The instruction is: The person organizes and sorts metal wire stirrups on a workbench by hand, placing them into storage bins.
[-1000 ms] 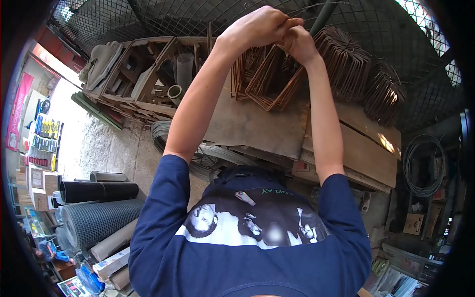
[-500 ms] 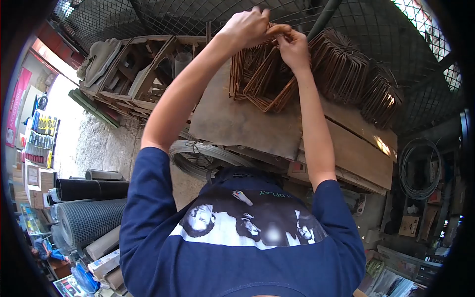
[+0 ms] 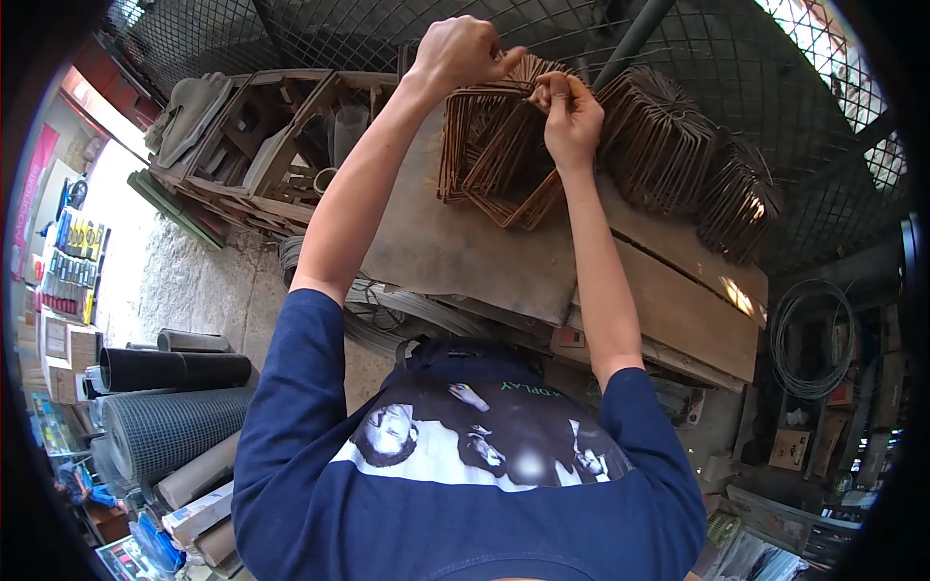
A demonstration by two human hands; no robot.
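Your left hand [image 3: 455,53] is curled beside the top of the nearest bundle of bent rods [image 3: 496,165], apart from your right hand [image 3: 573,121], whose fingers are drawn together at that bundle's upper edge. You can't tell from this view whether either hand is clamped on a rod or a thin tie, since the fingers hide what may lie between them. The bundle sits on the surface [image 3: 465,247], near the mesh fence [image 3: 368,34], with a second bundle [image 3: 661,145] just beside it and a third [image 3: 741,208] farther to your right. Watch for snags: the rods nest and cross, so a pull on one could drag its neighbours or tip the bundle. Rusty edges could scrape your bare fingers, and with both hands so close to the fence, a knuckle could knock the wire if something gives suddenly. To your left, the open wooden crate [image 3: 279,204] is split by slats and holds wood scraps [image 3: 223,145], a translucent cylinder [image 3: 351,126] and what looks like a pale pipe end [image 3: 325,180]. Low on your right is a small cardboard box [image 3: 790,448]; its contents can't be made out.
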